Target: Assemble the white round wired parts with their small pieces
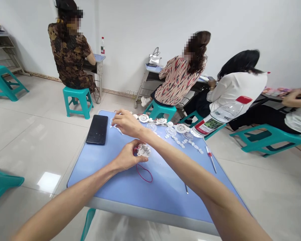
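Note:
My left hand [126,157] is closed around a white beaded ornament [143,150] over the middle of the blue table [102,174]. A thin red cord [144,173] loops from it onto the tabletop. My right hand [126,123] reaches over to the far edge, its fingertips at a white beaded strand [117,129]. Whether those fingers grip the strand is hidden. To the right of that hand, round white ornaments [143,117], clear round pieces [170,131] and small white oval beads [183,144] lie in a loose line.
A black smartphone [97,129] lies at the table's left. A red-capped plastic bottle [223,113] lies at the far right corner, near a red-handled screwdriver [210,158]. Several seated people [177,78] work at desks beyond, on teal stools [77,100]. Glossy floor tiles surround the table.

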`<state>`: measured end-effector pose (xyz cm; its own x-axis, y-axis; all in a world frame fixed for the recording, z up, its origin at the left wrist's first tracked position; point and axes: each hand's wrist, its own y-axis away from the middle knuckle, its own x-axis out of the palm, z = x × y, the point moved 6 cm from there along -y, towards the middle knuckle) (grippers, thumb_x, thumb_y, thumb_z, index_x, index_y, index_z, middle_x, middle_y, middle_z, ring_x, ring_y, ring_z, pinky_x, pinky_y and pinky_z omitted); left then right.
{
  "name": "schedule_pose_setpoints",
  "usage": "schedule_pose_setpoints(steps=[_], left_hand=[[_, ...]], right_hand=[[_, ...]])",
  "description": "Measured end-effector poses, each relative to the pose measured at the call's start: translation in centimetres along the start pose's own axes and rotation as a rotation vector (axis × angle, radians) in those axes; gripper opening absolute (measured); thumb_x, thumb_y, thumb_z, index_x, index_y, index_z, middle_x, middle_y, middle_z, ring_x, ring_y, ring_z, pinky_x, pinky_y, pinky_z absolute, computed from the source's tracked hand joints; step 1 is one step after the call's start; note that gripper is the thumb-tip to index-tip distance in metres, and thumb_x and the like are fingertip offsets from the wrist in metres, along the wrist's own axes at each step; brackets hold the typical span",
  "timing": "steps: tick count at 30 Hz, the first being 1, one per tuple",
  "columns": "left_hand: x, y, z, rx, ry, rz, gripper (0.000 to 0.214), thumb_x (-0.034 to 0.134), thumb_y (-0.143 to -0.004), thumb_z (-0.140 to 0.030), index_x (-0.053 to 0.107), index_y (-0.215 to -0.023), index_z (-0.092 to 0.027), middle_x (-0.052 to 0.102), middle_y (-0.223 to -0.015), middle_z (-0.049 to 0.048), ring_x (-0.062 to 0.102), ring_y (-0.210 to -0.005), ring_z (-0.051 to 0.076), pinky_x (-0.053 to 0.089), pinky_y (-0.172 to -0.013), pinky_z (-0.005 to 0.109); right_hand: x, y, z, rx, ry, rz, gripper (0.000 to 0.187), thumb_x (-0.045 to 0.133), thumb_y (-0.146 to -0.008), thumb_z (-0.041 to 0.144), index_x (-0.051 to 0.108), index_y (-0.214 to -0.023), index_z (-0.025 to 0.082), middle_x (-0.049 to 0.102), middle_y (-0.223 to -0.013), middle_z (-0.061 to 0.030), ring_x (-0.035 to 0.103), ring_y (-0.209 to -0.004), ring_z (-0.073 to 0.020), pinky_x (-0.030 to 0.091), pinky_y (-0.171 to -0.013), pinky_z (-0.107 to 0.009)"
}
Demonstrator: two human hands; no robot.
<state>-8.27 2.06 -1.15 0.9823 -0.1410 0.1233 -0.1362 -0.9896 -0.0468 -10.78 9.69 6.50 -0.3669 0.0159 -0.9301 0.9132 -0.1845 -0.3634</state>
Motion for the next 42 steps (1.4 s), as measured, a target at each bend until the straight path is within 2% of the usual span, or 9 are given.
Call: schedule_pose_setpoints(steps=[4,9,17,24,32,42], left_hand=[[0.1,0.1,0.1,-0.002,0.023,0.005,0.051,0.077,-0.059,-0.012,0.060,-0.107,-0.013,0.066,-0.101,0.0067,0.060,-0.092,0.021,0.046,-0.085,0.034],[0.2,0.2,0.1,0.008,0.032,0.016,0.053,0.077,-0.059,-0.012,0.060,-0.108,-0.012,0.066,-0.104,0.0079,0.060,-0.094,0.023,0.046,-0.085,0.035],[0.3,0.1,0.4,0.006,0.022,0.014,0.051,0.077,-0.059,-0.012,0.060,-0.107,-0.013,0.067,-0.103,0.0075,0.061,-0.093,0.023,0.047,-0.084,0.035],[0.2,0.2,0.2,0.017,0.026,0.004,0.054,0.078,-0.059,-0.012,0.059,-0.109,-0.013,0.067,-0.106,0.0080,0.061,-0.096,0.024,0.047,-0.085,0.035],[0.2,0.2,0.4,0.006,0.012,0.008,0.053,0.077,-0.059,-0.012,0.059,-0.108,-0.012,0.066,-0.104,0.0086,0.060,-0.094,0.024,0.046,-0.084,0.035],[0.3,0.2,0.4,0.012,-0.015,0.012,0.054,0.077,-0.059,-0.013,0.059,-0.111,-0.011,0.066,-0.106,0.0088,0.060,-0.094,0.023,0.046,-0.085,0.035]], right_hand=[[2.6,-1.8,-0.3,-0.042,0.020,0.080,0.027,0.056,-0.081,0.001,0.072,-0.092,0.020,0.072,-0.099,-0.0059,0.046,-0.111,-0.0262,0.038,-0.090,-0.039],[3.7,-2.2,-0.5,-0.044,0.057,0.136,0.026,0.057,-0.077,0.001,0.072,-0.088,0.019,0.072,-0.095,-0.0067,0.046,-0.111,-0.0272,0.035,-0.093,-0.042],[4.1,-2.2,-0.7,-0.051,0.088,0.180,0.024,0.057,-0.079,0.001,0.071,-0.086,0.019,0.072,-0.094,-0.0074,0.046,-0.111,-0.0274,0.032,-0.093,-0.042],[4.3,-2.4,-0.5,-0.024,0.094,0.212,0.031,0.055,-0.077,-0.002,0.072,-0.092,0.018,0.073,-0.098,-0.0082,0.046,-0.111,-0.0264,0.032,-0.090,-0.041],[4.5,-2.4,-0.3,-0.013,0.045,0.211,0.022,0.058,-0.079,0.004,0.073,-0.087,0.019,0.073,-0.096,-0.0079,0.048,-0.110,-0.0266,0.034,-0.090,-0.040],[4.4,-2.5,0.4,-0.055,0.024,0.284,0.018,0.056,-0.084,0.007,0.072,-0.085,0.016,0.072,-0.089,-0.0089,0.050,-0.106,-0.0254,0.033,-0.087,-0.038]])
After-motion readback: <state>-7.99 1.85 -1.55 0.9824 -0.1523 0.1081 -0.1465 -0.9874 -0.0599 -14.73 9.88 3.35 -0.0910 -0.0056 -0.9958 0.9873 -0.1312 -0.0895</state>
